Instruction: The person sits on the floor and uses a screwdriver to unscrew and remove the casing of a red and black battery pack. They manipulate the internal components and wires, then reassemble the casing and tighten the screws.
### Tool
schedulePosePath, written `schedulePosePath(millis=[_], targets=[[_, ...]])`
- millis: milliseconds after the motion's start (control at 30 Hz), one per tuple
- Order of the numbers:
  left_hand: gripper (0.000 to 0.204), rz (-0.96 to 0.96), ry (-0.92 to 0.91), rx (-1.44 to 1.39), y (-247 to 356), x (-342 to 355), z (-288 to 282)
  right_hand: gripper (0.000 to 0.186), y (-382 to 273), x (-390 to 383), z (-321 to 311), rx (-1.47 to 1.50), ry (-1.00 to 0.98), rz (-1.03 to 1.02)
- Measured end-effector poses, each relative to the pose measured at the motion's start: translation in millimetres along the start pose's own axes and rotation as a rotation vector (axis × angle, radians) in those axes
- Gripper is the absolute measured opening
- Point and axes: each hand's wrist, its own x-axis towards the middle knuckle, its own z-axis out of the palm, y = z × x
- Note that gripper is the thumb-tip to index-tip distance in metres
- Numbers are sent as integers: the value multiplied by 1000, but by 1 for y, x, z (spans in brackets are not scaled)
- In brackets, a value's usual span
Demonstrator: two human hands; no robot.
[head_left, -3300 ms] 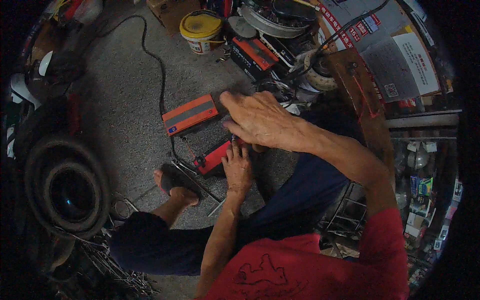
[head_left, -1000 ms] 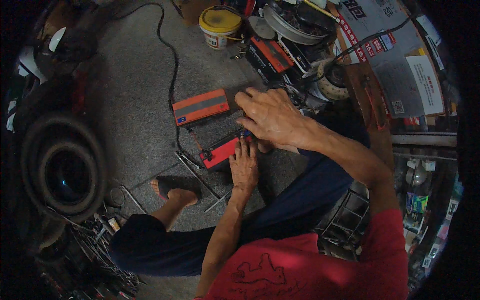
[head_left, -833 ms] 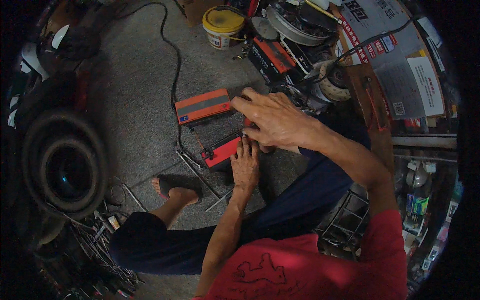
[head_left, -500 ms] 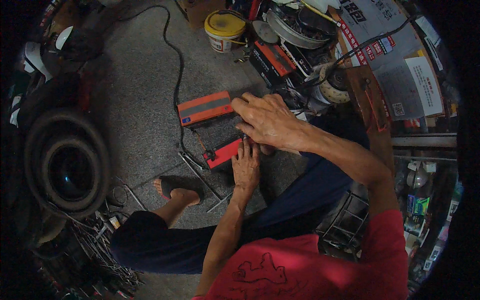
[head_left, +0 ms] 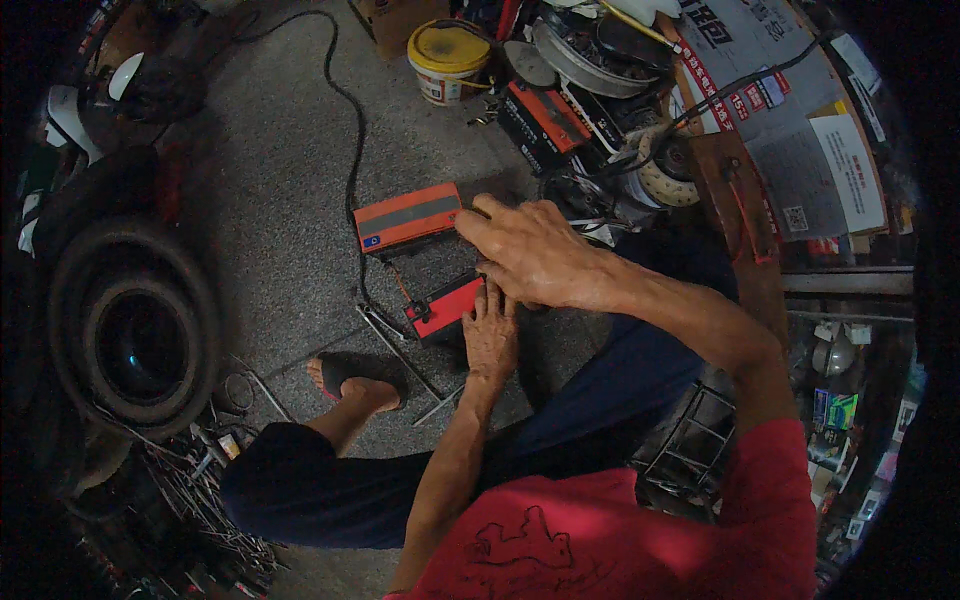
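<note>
Two box-shaped batteries sit on the floor in front of me, an orange-topped battery (head_left: 407,217) and, nearer, a red-topped battery (head_left: 445,307). A short brown lead (head_left: 400,282) runs between their left ends. My left hand (head_left: 492,335) rests its outstretched fingers on the right end of the red battery. Over the gap between the right ends is my right hand (head_left: 548,252), its fingers bent. Its index finger reaches the orange battery's end and its thumb comes near the red one. Whatever lies under that palm is hidden.
A metal T-shaped tool (head_left: 400,345) lies beside my foot. Along the left stand tyres (head_left: 135,335) and a heap of metal rods. A black cable (head_left: 357,150) crosses the floor. Farther off are a yellow-lidded bucket (head_left: 448,60), another orange-topped battery (head_left: 550,115) and wheel parts.
My right hand has shifted slightly left and down, its fingers bending more over the battery ends. My left hand stays on the red battery with hardly any movement.
</note>
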Motion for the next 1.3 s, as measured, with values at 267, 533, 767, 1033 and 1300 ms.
schedulePosePath(millis=[267,533,767,1033,1300], targets=[[49,20,283,-232,-12,-6,-1,35,-3,7,2,-3,97,-7],[11,-574,736,-818,-89,-33,-2,32,-40,11,-15,154,220,31],[13,-566,693,-1285,-104,-34,9,28,-56,10,21,230,111,-67],[16,-584,778,-1145,-101,-33,18,26,-56,15,34,243,94,-91],[17,-564,787,-729,-97,-33,17,26,-56,13,38,237,113,-83]])
